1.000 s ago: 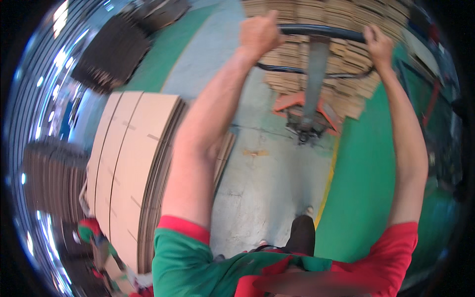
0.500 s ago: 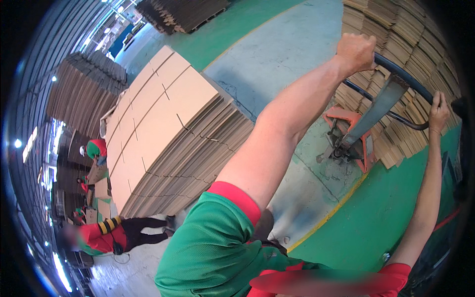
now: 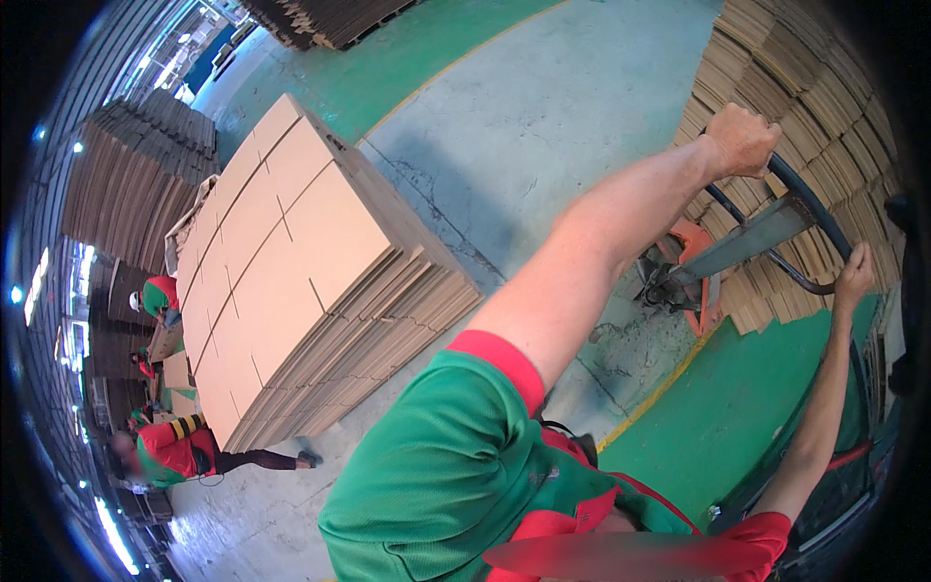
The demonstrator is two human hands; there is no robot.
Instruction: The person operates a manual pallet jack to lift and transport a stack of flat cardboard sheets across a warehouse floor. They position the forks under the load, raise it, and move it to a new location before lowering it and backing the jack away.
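Note:
My left hand (image 3: 745,143) is closed round the upper end of the dark looped handle (image 3: 822,206) of a pallet jack. Lower down the same loop, my right hand (image 3: 853,277) grips its other end. The jack's grey shaft (image 3: 752,239) slants from the loop to an orange base (image 3: 692,241) on the floor. Just behind the base rises a tall stack of flat cardboard (image 3: 776,73); whether the forks are under it is hidden. My left arm stretches across the middle of the view, while the right one bends up along the right side.
A large strapless-looking pile of flat cardboard sheets (image 3: 281,252) stands to the left. Beyond it are darker cardboard stacks (image 3: 136,194). A co-worker in red and green (image 3: 175,448) walks at lower left, with another co-worker (image 3: 157,296) farther off. A yellow line (image 3: 659,393) edges the green floor.
Both hands and the jack's handle sit lower in view, with my left hand farther right. The big cardboard pile has shifted left in view. The nearer co-worker's legs have changed stride.

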